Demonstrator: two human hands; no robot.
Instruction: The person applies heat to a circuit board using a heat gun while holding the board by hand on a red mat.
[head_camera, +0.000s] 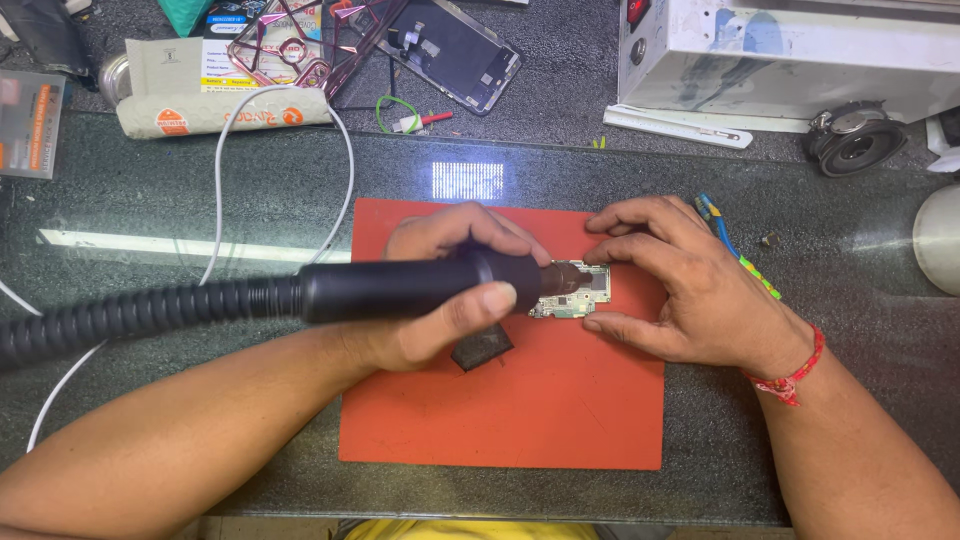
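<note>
Small green circuit board (578, 292) lies on the orange mat (520, 400), near the mat's upper right part, right between the two hands. Black hot-air handle (420, 288) is held level across the mat, nozzle end pointing right and sitting over the board's left edge; can't tell if the nozzle touches the board. Left hand (450, 290) has its fingers wrapped around the handle, thumb pressed along the near side of the barrel, other fingers curled over the far side. Ribbed black hose (130, 318) runs from the handle's back end off to the left edge. Right hand (690, 285) lies palm down on the mat's right edge, fingers spread narrow, index finger and thumb tips touching the board's right side, pinning it, not wrapped round anything. Red thread band (795, 375) on the right wrist. Small dark square piece (482, 348) on the mat just below the left thumb. Mat lies on a dark glass-topped bench (800, 440) with a bright lamp reflection. White cable (215, 200) loops across the bench left of the mat. Blue-handled tool (722, 230) peeks out just beyond the right hand. Farther back: dismantled phone screen (455, 50), pink phone case frame (300, 40), padded white envelope (215, 95), white metal box (790, 55), round black part (852, 135).
</note>
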